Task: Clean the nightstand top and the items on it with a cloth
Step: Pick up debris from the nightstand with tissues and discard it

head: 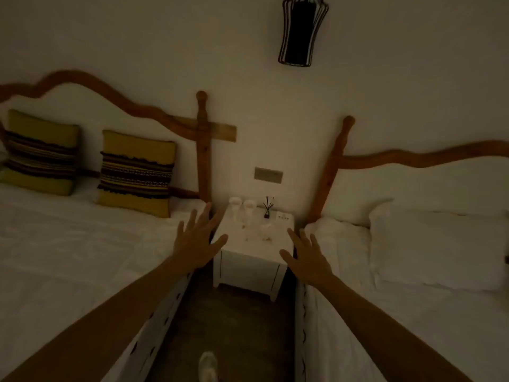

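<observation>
A small white nightstand (249, 267) stands between two beds in a dim room. On its top are two clear glasses (242, 208) at the back left, a reed diffuser (267, 209) behind the middle, a small white box (284, 217) at the back right and another glass (265, 230) nearer the front. My left hand (199, 238) hovers with fingers spread at the nightstand's left edge. My right hand (305, 256) hovers with fingers spread at its right front corner. Both hands hold nothing. No cloth is in view.
A white bed (68, 257) with two yellow striped cushions (136, 173) lies on the left, and another white bed (413, 312) with a pillow on the right. Wooden headboard posts (203, 144) flank the nightstand. A narrow dark floor strip (234, 326) leads to it. A dark wall lamp (300, 30) hangs above.
</observation>
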A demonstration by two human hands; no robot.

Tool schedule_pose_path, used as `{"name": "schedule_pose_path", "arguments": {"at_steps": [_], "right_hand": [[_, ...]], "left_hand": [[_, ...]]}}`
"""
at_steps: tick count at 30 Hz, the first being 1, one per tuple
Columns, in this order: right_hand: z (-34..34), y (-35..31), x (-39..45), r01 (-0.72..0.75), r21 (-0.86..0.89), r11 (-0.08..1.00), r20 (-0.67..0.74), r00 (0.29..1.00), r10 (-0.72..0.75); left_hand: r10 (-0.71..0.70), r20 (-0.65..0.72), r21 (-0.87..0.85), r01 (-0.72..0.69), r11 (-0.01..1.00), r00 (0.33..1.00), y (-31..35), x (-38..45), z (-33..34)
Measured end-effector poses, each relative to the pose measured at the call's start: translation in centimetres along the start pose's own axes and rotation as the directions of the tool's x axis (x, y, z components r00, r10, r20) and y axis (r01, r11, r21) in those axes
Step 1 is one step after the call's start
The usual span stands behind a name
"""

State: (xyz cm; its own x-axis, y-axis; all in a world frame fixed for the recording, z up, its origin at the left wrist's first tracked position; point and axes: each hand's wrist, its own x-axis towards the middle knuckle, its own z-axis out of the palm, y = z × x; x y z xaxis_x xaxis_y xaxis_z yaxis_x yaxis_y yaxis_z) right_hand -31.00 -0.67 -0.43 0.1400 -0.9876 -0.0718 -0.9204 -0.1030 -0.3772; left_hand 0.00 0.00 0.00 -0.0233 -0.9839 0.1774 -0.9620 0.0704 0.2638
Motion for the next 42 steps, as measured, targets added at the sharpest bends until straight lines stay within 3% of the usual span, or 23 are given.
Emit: {"name": "schedule_pose_path", "arguments": {"at_steps": [7, 10, 19, 25, 29, 34, 42], "right_hand": [[3.9, 2.1, 15.0, -0.14, 0.002, 0.99, 0.132, 0.982, 0.138], [5.5, 3.1, 20.6, -0.178, 0.027, 0.984, 0.166, 0.971, 0.171], [8.8, 7.3, 32.3, -0.223, 0.087, 0.971, 0.246, 0.949, 0.196], [12.5, 12.0, 42.3, -0.252, 0.136, 0.958, 0.349, 0.917, 0.192], [15.3, 14.4, 46.5, -0.317, 0.167, 0.934, 0.442, 0.871, 0.217], [18.9, 16.7, 49.6, -0.267, 0.124, 0.956, 0.544, 0.824, 0.16], [27.4, 19.9, 56.5, -0.279, 0.061, 0.958, 0.525, 0.825, 0.207]], "left_hand": [[-0.071, 0.19, -0.13, 0.097, 0.987, 0.979, -3.4, 13.0, 7.4], [-0.027, 0.25, -0.111, 0.056, 0.992, 0.968, -5.3, 18.3, 10.0], [-0.067, 0.477, -0.06, 0.108, 0.992, 0.876, -7.7, 29.8, 17.5], [-0.154, 0.516, -0.029, 0.196, 0.98, 0.843, -7.3, 35.2, 24.5], [-0.188, 0.611, -0.046, 0.272, 0.961, 0.769, -6.8, 38.4, 28.8], [-0.172, 0.655, -0.1, 0.31, 0.945, 0.736, -6.6, 41.2, 34.2], [-0.115, 0.591, -0.133, 0.237, 0.962, 0.798, -8.8, 45.6, 45.5]]}}
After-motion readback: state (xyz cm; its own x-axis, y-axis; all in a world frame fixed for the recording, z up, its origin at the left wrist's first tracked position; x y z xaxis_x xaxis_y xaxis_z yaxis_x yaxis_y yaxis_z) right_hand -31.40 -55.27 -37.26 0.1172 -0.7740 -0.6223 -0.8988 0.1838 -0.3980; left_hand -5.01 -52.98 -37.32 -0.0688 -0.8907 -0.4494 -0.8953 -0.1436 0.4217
